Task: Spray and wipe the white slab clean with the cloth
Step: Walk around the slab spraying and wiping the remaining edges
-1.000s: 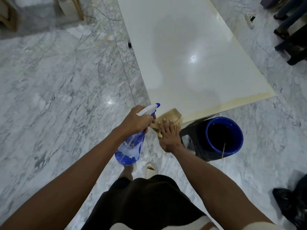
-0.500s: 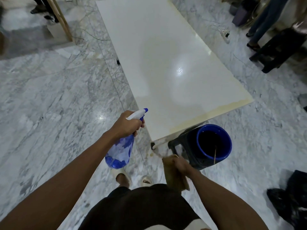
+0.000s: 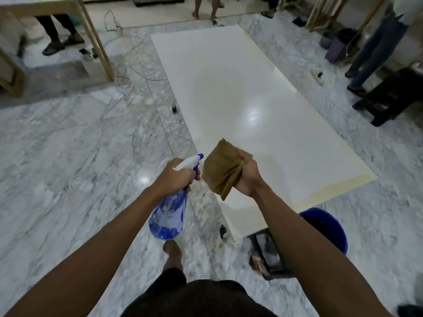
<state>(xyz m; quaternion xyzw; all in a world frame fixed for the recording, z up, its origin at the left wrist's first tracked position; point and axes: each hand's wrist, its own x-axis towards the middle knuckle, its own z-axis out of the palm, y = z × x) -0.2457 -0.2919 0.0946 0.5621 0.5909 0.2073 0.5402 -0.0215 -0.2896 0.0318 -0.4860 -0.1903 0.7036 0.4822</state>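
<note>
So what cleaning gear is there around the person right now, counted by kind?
Spray bottles: 1, the spray bottle in the left hand
Cloths: 1, the brown cloth gripped by the right hand
Buckets: 1, the blue bucket on the floor by the near end of the white slab
Total: 3

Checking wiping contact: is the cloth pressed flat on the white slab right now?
No, the right hand holds the cloth bunched up in the air above the white slab, not on it.
</note>
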